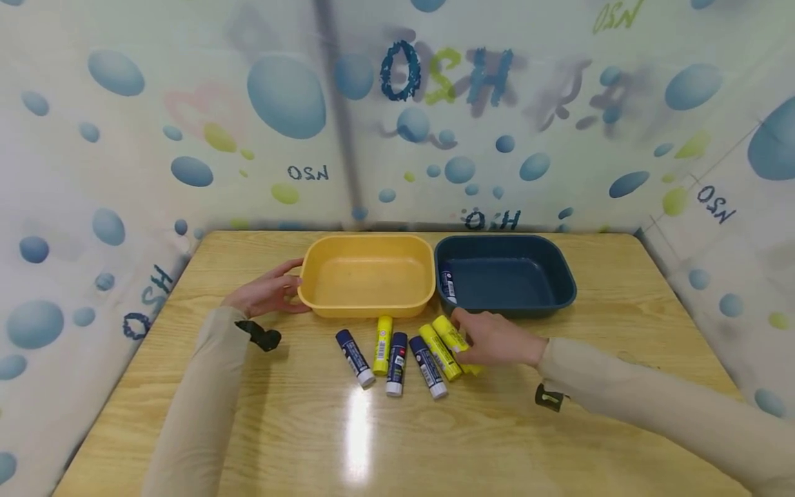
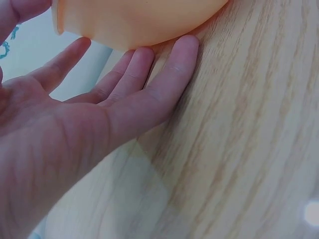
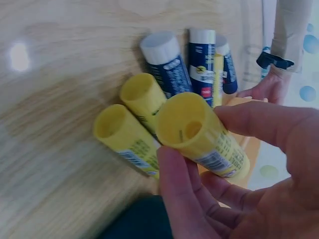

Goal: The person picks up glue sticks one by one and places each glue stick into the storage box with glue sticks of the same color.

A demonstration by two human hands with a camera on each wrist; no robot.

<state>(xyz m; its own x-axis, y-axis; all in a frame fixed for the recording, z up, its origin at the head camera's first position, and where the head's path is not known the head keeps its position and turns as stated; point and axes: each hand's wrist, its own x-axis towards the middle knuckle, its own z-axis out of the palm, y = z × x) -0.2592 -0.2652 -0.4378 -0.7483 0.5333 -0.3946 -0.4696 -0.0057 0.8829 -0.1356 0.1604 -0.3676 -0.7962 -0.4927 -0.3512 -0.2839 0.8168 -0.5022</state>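
My right hand (image 1: 497,337) pinches a yellow glue stick (image 3: 217,152) between thumb and fingers, its hollow end facing the right wrist camera. Two more yellow glue sticks (image 3: 124,129) lie just below it on the table. My left hand (image 1: 267,291) rests its outstretched fingers against the left side of the yellow bin (image 1: 373,308). Spread before the bins are three dark blue glue sticks with white ends (image 1: 355,357) and another yellow glue stick (image 1: 383,345) among them. One blue glue stick (image 1: 448,283) leans inside the dark blue bin (image 1: 515,309), at its left wall.
Both bins stand side by side near the back of the wooden table (image 1: 298,428). A patterned curtain (image 1: 397,166) hangs behind and at the sides. Black straps with small cameras (image 1: 549,397) sit at both wrists.
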